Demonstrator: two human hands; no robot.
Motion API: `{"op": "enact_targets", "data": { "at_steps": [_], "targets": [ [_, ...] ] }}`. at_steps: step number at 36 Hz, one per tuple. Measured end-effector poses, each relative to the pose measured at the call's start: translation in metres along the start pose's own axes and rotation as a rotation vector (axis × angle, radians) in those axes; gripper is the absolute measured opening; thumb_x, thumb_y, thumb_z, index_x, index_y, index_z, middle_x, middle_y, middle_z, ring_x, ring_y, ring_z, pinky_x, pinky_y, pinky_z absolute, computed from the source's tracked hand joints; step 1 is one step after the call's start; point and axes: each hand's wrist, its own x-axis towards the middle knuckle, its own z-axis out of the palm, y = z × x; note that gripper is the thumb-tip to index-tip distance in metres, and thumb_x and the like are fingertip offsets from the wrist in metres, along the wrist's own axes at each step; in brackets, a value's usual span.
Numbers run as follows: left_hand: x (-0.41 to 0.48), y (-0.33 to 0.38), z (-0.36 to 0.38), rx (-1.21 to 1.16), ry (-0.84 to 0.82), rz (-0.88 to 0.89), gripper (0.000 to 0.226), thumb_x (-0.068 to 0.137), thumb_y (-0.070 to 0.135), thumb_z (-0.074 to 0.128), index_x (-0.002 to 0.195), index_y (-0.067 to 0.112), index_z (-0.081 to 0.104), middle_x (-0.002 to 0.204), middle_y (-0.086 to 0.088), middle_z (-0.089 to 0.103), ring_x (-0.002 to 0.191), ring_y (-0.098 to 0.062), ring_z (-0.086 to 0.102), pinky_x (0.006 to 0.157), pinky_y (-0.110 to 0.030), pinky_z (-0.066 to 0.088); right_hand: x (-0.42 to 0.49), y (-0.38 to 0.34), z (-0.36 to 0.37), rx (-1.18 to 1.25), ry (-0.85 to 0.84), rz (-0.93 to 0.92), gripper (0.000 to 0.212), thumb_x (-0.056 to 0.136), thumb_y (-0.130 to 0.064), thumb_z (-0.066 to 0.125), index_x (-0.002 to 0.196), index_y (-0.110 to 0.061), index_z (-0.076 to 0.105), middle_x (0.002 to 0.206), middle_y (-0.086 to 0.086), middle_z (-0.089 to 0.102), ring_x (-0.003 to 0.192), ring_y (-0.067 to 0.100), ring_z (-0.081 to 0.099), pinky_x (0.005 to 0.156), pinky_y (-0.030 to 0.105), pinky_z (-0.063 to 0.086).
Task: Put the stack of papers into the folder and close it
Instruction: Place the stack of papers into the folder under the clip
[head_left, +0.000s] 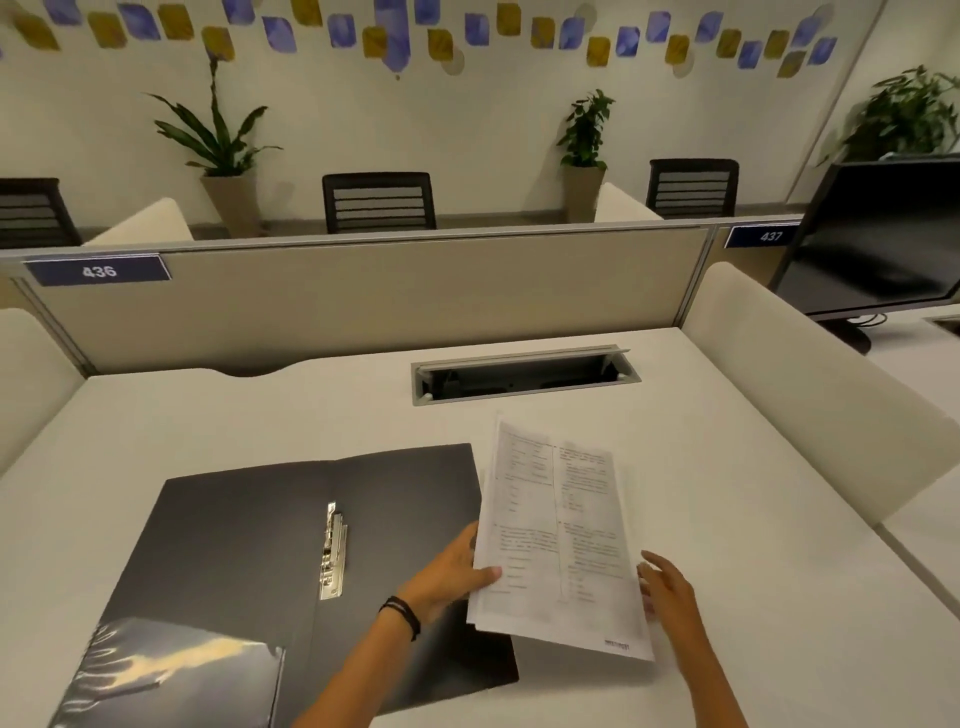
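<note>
Here, printed white stack of papers (558, 540) in left hand (457, 569) fingers' pinch; right hand (667, 584) loose.

Folder (249, 551) open flat on counter (727, 519), left; stack of papers (561, 540) at folder's right edge, overlapping it; cable tray (524, 374) behind; monitor (883, 234) far right.

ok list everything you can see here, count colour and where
folder: 1, black, open flat on desk, left of centre
metal clip: 1, silver, along folder's spine
clear pocket: 1, transparent, folder's near left corner
stack of papers: 1, white, printed, overlapping folder's right edge
desk: 1, white
cable hatch: 1, grey, desk's far side
partition: 1, beige, behind desk
number signs: 2, blue, on partition
monitor: 1, black, far right
chairs: 3, black, beyond partition
plants: 3, green, by wall
left hand: holding papers' left edge
right hand: open, at papers' right edge
</note>
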Motion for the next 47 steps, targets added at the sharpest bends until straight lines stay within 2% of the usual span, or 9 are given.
{"op": "enact_targets", "data": {
  "at_steps": [4, 11, 13, 17, 20, 25, 31, 38, 47],
  "targets": [
    [-0.025, -0.011, -0.026, 0.018, 0.061, -0.019, 0.055, 0.080, 0.021, 0.069, 0.119, 0.041, 0.035, 0.125, 0.007, 0.054, 0.111, -0.016, 0.060, 0.088, -0.037, 0.054, -0.002, -0.005, 0.026, 0.019, -0.138, 0.011, 0.030, 0.094, -0.024, 0.048, 0.120, -0.010, 0.054, 0.103, 0.010, 0.066, 0.091, 0.029, 0.065, 0.072, 0.040, 0.055],
    [-0.059, -0.028, -0.058, -0.069, 0.183, -0.037, 0.059, 0.082, 0.014, 0.066, 0.126, 0.037, 0.032, 0.120, 0.007, 0.058, 0.099, -0.008, 0.067, 0.073, -0.030, 0.060, -0.012, -0.021, 0.081, 0.003, -0.267, -0.023, 0.031, 0.089, -0.024, 0.057, 0.120, -0.020, 0.054, 0.113, 0.004, 0.062, 0.094, 0.020, 0.064, 0.073, 0.031, 0.052],
    [-0.067, -0.034, -0.066, -0.078, 0.232, -0.052, 0.061, 0.081, 0.014, 0.067, 0.128, 0.035, 0.033, 0.121, 0.005, 0.058, 0.100, -0.010, 0.067, 0.076, -0.032, 0.060, -0.014, -0.023, 0.095, 0.014, -0.269, -0.039, 0.032, 0.086, -0.018, 0.062, 0.118, -0.021, 0.056, 0.114, 0.005, 0.061, 0.094, 0.021, 0.064, 0.072, 0.030, 0.054],
    [-0.081, -0.050, -0.077, -0.067, 0.291, -0.096, 0.058, 0.081, 0.014, 0.068, 0.125, 0.032, 0.036, 0.120, 0.003, 0.057, 0.106, -0.016, 0.062, 0.087, -0.037, 0.053, -0.017, -0.027, 0.119, 0.013, -0.271, -0.054, 0.045, 0.084, -0.008, 0.062, 0.126, -0.017, 0.050, 0.125, 0.012, 0.056, 0.114, 0.031, 0.054, 0.097, 0.049, 0.047],
    [-0.089, -0.061, -0.082, -0.068, 0.397, -0.165, 0.050, 0.083, 0.016, 0.065, 0.124, 0.023, 0.038, 0.113, 0.003, 0.059, 0.099, -0.014, 0.063, 0.086, -0.039, 0.053, -0.022, -0.030, 0.134, -0.007, -0.277, -0.073, 0.051, 0.085, -0.007, 0.061, 0.132, -0.016, 0.044, 0.127, 0.015, 0.055, 0.112, 0.032, 0.055, 0.097, 0.049, 0.048],
    [-0.100, -0.074, -0.084, -0.034, 0.527, -0.258, 0.024, 0.091, 0.015, 0.054, 0.112, 0.016, 0.042, 0.126, -0.011, 0.054, 0.116, -0.029, 0.056, 0.097, -0.047, 0.050, -0.027, -0.030, 0.150, -0.035, -0.236, -0.073, 0.049, 0.086, -0.007, 0.060, 0.132, -0.010, 0.044, 0.133, 0.017, 0.050, 0.116, 0.035, 0.052, 0.100, 0.051, 0.045],
    [-0.109, -0.089, -0.086, -0.034, 0.604, -0.221, 0.017, 0.090, 0.005, 0.053, 0.106, 0.010, 0.051, 0.118, -0.012, 0.058, 0.111, -0.029, 0.059, 0.091, -0.043, 0.055, -0.027, -0.030, 0.159, -0.059, -0.218, -0.083, 0.047, 0.086, -0.003, 0.059, 0.131, -0.005, 0.045, 0.135, 0.019, 0.049, 0.118, 0.037, 0.050, 0.102, 0.052, 0.043],
    [-0.115, -0.096, -0.087, -0.056, 0.635, -0.212, 0.012, 0.089, 0.005, 0.054, 0.093, 0.017, 0.052, 0.103, -0.004, 0.062, 0.105, -0.027, 0.063, 0.070, -0.025, 0.058, -0.030, -0.028, 0.170, -0.085, -0.248, -0.086, 0.047, 0.086, -0.001, 0.057, 0.131, -0.004, 0.044, 0.132, 0.020, 0.052, 0.117, 0.038, 0.052, 0.101, 0.053, 0.043],
    [-0.123, -0.099, -0.085, 0.043, 0.726, -0.205, 0.011, 0.091, 0.008, 0.051, 0.092, 0.019, 0.051, 0.101, 0.000, 0.059, 0.105, -0.027, 0.060, 0.066, -0.019, 0.055, -0.042, -0.027, 0.178, -0.132, -0.274, -0.103, 0.047, 0.088, -0.001, 0.054, 0.133, -0.004, 0.041, 0.135, 0.018, 0.050, 0.119, 0.037, 0.051, 0.101, 0.051, 0.043]
  ]
}}
